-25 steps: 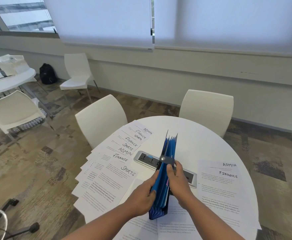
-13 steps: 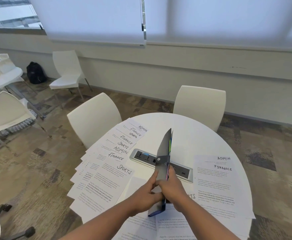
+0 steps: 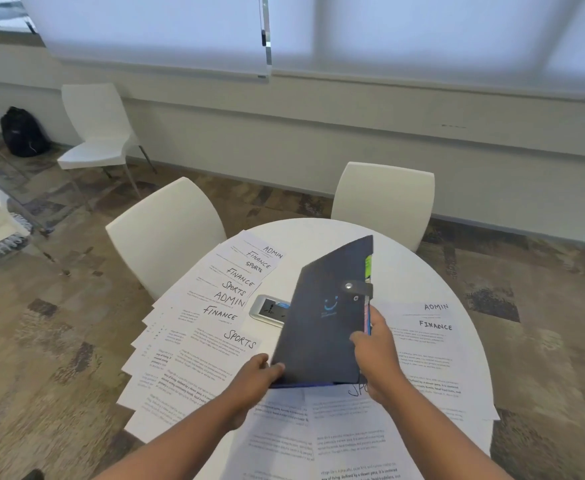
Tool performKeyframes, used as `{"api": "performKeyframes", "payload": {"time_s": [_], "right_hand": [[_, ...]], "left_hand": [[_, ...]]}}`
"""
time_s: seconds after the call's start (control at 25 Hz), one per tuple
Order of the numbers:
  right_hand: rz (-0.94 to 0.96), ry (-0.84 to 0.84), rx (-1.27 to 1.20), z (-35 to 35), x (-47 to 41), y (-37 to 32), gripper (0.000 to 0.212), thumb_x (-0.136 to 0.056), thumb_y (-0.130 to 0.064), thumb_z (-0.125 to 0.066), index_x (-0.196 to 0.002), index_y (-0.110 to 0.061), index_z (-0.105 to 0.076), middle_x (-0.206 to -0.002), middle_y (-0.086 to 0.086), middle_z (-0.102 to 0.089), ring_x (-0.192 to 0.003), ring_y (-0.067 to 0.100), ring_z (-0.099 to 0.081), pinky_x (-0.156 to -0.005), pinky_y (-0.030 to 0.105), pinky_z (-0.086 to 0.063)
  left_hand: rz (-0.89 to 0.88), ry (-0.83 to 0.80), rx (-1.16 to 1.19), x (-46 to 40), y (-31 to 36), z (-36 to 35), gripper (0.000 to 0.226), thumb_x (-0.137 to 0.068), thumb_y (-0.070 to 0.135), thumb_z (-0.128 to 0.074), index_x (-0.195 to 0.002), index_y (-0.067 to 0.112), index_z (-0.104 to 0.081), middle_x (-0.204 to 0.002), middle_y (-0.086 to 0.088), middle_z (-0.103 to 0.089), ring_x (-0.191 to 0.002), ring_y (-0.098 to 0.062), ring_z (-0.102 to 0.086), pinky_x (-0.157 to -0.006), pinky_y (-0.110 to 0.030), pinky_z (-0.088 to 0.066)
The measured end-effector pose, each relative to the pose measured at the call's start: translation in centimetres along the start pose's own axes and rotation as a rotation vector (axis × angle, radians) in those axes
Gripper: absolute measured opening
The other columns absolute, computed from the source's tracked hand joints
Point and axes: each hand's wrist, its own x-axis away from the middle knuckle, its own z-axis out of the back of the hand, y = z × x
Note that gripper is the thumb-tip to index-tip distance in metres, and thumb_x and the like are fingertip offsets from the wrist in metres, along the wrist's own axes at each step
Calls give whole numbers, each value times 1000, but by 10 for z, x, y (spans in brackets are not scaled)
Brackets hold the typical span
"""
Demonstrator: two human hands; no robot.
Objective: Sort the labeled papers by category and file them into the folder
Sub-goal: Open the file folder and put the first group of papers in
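Above the round white table (image 3: pixel 318 233), the dark navy snap-tab expanding folder (image 3: pixel 322 327) is held tilted: left hand (image 3: pixel 253 379) grips its near-left corner, right hand (image 3: pixel 375 344) pinches its right edge. The labeled white papers (image 3: pixel 214 327) lie fanned left, others right and near. Judgement: lay the folder flat on bare tabletop and unsnap it before filing.

Soft, even daylight fills the room, filtered through the drawn roller blinds (image 3: pixel 318 32) along the far wall, which glow a pale bluish white without hard glare. The white surface (image 3: pixel 322 237) reads bright but holds detail, and only faint, diffuse shadows sit under the chairs (image 3: pixel 166 230). The dark folder (image 3: pixel 322 317) stays underexposed, its cover nearly featureless apart from a small blue mark. Motion blur smears the left hand (image 3: pixel 249 379) and the printed lines on the nearest papers (image 3: pixel 318 434), while the handwritten headings farther off stay legible. Wide-angle distortion bows the wall ledge and stretches the floor and forearms toward the frame's edges.
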Motion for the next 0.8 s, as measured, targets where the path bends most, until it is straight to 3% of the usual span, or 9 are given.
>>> {"api": "performKeyframes", "payload": {"time_s": [0.08, 0.2, 0.36, 0.52, 0.64, 0.8], "right_hand": [[-104, 24, -143, 0, -7, -2, 61, -88, 10, -42, -122, -34, -65, -111, 1, -77, -90, 24, -71, -67, 40, -61], [-220, 27, -224, -4, -13, -1, 56, -93, 9, -45, -120, -35, -66, -108, -3, -78, -91, 24, -72, -63, 39, -60], [-303, 23, -267, -15, -21, 14, 35, -102, 1, -51, -123, -24, -65, -114, 4, -76, -94, 25, -71, -73, 44, -61], [-420, 31, -219, -27, -20, 37, 35, -100, 3, -52, -126, -20, -59, -110, 14, -75, -85, 29, -71, -64, 34, -58], [-467, 56, -210, -28, -19, 51, 37, -100, 6, -50, -121, -25, -56, -109, 18, -77, -95, 34, -75, -66, 35, -60], [-469, 63, -262, -21, -34, 64, 41, -99, 8, -51, -131, -17, -55, -112, 17, -76, -100, 32, -73, -70, 35, -60]], "left_hand": [[88, -58, 174, -11, -2, 14, 26, -103, 31, -57, -124, 17, -59, -129, -7, -67, -110, -23, -65, -91, -37, -53], [133, -156, 437, -29, -5, 40, 19, -105, 13, -53, -122, 9, -61, -117, -16, -74, -94, -28, -76, -69, -32, -62], [126, -166, 520, -53, 1, 67, 22, -105, 0, -47, -124, 4, -57, -115, -22, -74, -88, -31, -77, -58, -28, -63], [131, -155, 490, -76, 1, 80, 22, -105, -2, -46, -125, 4, -55, -107, -20, -77, -88, -34, -77, -57, -28, -62], [146, -148, 467, -87, 4, 78, 22, -105, -1, -47, -124, 5, -56, -109, -19, -76, -87, -32, -78, -58, -28, -62], [175, -112, 458, -97, 10, 59, 24, -104, -4, -46, -125, 3, -55, -114, -21, -72, -87, -31, -77, -58, -27, -61]]}}
